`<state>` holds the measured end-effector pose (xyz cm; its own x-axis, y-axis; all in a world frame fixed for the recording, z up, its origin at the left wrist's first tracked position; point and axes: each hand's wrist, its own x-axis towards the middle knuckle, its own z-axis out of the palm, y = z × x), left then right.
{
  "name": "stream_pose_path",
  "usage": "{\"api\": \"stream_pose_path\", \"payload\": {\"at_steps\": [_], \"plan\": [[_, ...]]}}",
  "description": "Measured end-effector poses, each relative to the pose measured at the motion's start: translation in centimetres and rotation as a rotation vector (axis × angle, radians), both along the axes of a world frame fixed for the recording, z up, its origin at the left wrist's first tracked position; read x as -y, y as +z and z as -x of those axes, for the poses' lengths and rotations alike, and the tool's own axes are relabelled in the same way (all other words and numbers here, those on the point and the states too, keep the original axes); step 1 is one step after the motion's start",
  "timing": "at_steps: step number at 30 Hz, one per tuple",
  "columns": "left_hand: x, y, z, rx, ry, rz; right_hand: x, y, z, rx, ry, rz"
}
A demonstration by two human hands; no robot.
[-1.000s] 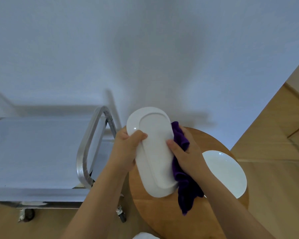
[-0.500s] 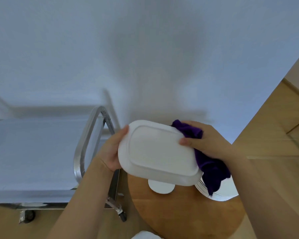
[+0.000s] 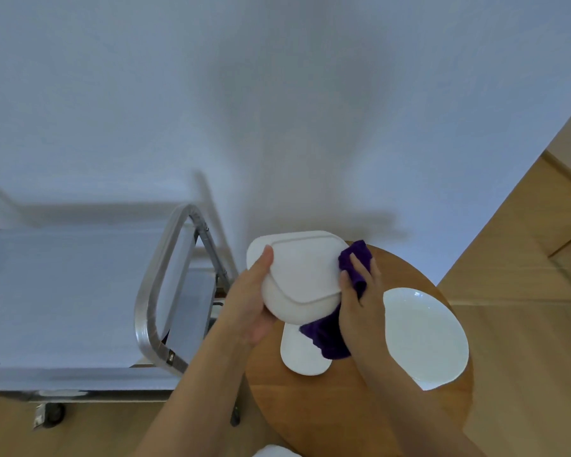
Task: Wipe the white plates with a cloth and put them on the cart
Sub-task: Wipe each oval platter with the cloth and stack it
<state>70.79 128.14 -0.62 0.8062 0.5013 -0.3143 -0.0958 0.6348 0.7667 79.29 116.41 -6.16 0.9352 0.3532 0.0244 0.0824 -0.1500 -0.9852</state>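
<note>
Over the round wooden table (image 3: 360,420), the left hand (image 3: 249,306) grips an upturned white oblong plate (image 3: 299,275) while the right hand (image 3: 360,300) pinches a purple cloth (image 3: 330,334) against it, mid-wipe; placing it on the steel cart (image 3: 80,291) looks next.

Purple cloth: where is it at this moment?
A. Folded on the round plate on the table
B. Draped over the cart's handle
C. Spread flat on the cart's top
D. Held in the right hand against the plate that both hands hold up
D. The purple cloth is held by the right hand against the edge of the raised plate, which the left hand grips from the other side.
</note>
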Motion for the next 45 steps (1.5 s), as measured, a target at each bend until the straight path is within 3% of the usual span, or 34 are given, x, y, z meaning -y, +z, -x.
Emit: {"api": "stream_pose_path", "payload": {"at_steps": [3,6,10,13,16,18,21,26,28,30,33,35,37,41,45], "plan": [[1.8,-1.1,-1.1,-0.037,0.010,-0.145,-0.8,-0.3,1.0,-0.008,0.075,-0.011],[3.2,-3.0,-1.9,-0.334,-0.112,-0.847,-1.6,-0.4,2.5,-0.250,0.178,-0.077],[0.8,-4.6,-1.1,-0.494,-0.606,-1.413,-0.3,-0.2,0.0,-0.677,0.211,-0.058],[-0.2,-5.5,-0.5,-0.663,-0.870,-1.852,0.4,-0.3,-1.8,-0.650,0.327,-0.050],[-0.5,-6.1,-0.5,-0.646,-0.937,-2.016,0.2,-0.4,-2.7,-0.663,0.303,-0.038],[-1.3,-6.9,-0.3,-0.607,-0.831,-1.919,0.1,-0.9,-3.3,-0.688,0.242,0.028],[-1.9,-7.7,0.6,-0.608,-0.423,-1.518,0.3,-1.3,-3.8,-0.714,0.196,-0.018],[-1.8,-6.9,0.3,-0.218,0.068,-0.127,0.3,-1.4,-3.9,-0.635,0.305,-0.075],[-2.3,-6.7,0.3,-0.216,0.073,0.213,0.2,-1.1,-3.7,-0.617,0.400,-0.023],[-3.0,-6.9,0.6,-0.198,0.082,0.250,-0.2,-0.7,-3.6,-0.551,0.396,0.053],[-3.6,-7.1,1.2,-0.180,0.112,0.133,-1.3,0.0,-5.0,-0.324,0.063,0.078],[-3.4,-7.0,1.5,-0.205,0.076,0.058,-2.1,0.6,-6.1,-0.190,-0.041,0.051],[-2.6,-6.7,1.4,-0.250,0.027,-0.004,-3.4,1.4,-6.4,-0.020,0.036,0.091],[-1.3,-6.1,0.3,-0.219,-0.041,-0.208,-6.2,1.4,-5.1,0.525,0.288,0.357],[-1.8,-5.5,-0.3,-0.144,0.006,-0.241,-7.1,0.3,-2.0,0.597,0.367,0.373]]}}
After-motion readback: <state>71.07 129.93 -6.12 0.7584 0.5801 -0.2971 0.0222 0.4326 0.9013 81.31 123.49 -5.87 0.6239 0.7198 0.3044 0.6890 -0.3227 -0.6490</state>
